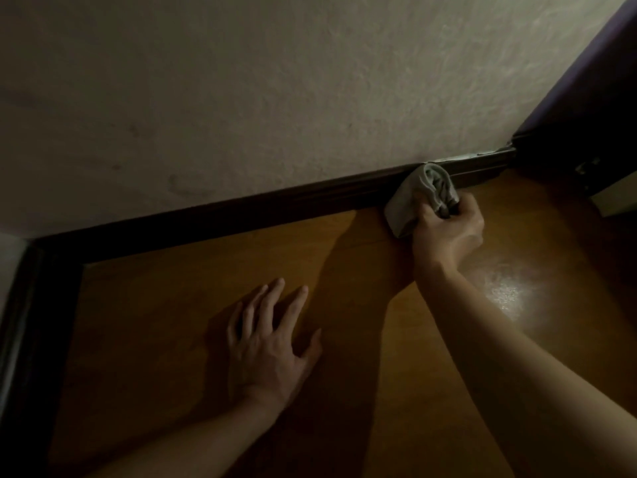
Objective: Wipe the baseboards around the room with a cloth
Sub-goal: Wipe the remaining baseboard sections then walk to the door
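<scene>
Head view showed the right hand (448, 232) gripping a bunched cloth (418, 196) against the baseboard (275, 205), while the left hand (272, 339) rested flat, fingers spread, on the floor (172, 322).

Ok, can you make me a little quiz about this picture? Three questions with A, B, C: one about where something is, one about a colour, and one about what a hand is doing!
1. Where is the cloth?
A. Against the baseboard
B. Draped over a chair
C. Hanging on a door handle

2. What colour is the cloth?
A. Red
B. Grey
C. Bright yellow

3. What is the left hand doing?
A. Holding a bucket
B. Gripping the cloth
C. Spread open, holding nothing

Answers:
1 A: the right hand holds the bunched cloth against the dark baseboard, near the corner.
2 B: the cloth looks pale grey.
3 C: its straight, spread fingers hold nothing, down by the wooden floor.
</scene>
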Available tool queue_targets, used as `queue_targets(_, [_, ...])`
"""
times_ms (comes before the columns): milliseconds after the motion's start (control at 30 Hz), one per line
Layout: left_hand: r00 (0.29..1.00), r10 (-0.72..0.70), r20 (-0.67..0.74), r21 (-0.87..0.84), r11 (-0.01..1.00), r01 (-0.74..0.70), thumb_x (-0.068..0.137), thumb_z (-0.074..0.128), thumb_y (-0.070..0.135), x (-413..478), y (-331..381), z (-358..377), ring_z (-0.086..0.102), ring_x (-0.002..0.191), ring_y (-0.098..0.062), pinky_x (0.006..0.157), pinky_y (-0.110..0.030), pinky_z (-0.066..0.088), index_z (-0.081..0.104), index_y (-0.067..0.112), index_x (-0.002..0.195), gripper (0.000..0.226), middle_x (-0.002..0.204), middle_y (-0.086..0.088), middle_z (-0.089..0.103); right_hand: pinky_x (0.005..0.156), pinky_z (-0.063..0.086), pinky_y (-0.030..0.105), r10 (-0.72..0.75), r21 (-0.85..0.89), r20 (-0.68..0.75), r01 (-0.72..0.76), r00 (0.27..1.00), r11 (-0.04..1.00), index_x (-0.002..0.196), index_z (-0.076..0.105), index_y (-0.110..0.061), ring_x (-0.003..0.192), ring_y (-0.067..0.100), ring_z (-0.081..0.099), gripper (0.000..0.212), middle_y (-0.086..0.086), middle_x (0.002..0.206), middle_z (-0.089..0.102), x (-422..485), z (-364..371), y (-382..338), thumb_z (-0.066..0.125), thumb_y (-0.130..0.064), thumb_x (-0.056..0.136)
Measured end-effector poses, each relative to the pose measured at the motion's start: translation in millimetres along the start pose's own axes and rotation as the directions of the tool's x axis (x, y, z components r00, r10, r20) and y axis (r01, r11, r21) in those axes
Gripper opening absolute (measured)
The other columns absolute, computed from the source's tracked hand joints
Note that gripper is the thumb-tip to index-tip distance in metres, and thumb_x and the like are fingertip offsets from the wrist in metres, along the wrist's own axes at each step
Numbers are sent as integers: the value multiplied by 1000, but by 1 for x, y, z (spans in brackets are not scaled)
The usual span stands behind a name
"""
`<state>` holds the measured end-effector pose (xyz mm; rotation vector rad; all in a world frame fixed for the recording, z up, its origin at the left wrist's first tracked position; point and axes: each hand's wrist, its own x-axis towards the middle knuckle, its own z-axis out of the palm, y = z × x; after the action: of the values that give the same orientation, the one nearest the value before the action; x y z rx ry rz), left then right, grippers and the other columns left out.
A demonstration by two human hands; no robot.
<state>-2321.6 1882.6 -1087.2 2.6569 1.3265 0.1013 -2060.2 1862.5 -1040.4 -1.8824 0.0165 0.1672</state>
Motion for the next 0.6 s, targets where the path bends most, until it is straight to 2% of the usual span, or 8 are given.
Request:
queue_targets(100, [1000,4,3,-15,1000,-4,89,39,71,0,-2,0,38,142,-23,110,-54,31,52,42,141,61,156,5,41,75,60,41,52,79,-27,-50,998,996,80,55,-20,80,18,67,20,3,85,67,-19,17,4,74,-25,84])
queue_targets(233, [1000,4,1,-27,1000,-4,89,42,69,-1,-3,1,34,144,-21,112,-52,26,52,43,140,58,158,7,38,76,61,39,74,107,20,-76,997,991,78,54,-23,81,17,68,21,2,85,67,-34,25,7,74,-23,83])
queue_targets(367, [1000,6,-15,-30,1000,-6,89,43,69,-1,-4,1,34,144,-21,112,-52,25,51,43,141,59,157,6,39,71,57,21,121,177,-104,-101,987,979,76,52,-24,83,14,68,26,3,88,67,-27,21,4,74,-17,85])
queue_targets(433, [1000,18,-13,-40,999,-19,88,44,67,-2,-3,1,33,145,-23,114,-53,22,50,42,142,60,156,3,41,70,55,18,114,186,-87,-97,990,978,76,49,-25,82,11,67,28,3,89,66,-35,29,1,73,-15,86])
queue_targets(533, [1000,25,-15,-33,999,-25,90,42,67,-3,-3,0,35,144,-25,114,-54,21,50,41,143,60,154,0,44,71,59,30,96,130,25,-99,995,987,78,51,-23,79,14,66,25,2,85,66,-55,39,5,74,-19,85])
queue_targets(600, [999,22,-27,-35,999,-23,90,41,67,-3,-3,-1,36,144,-25,114,-52,20,49,41,143,60,154,0,44,72,59,38,82,109,48,-87,995,990,77,53,-21,75,12,64,23,1,81,65,-57,37,9,75,-21,84])
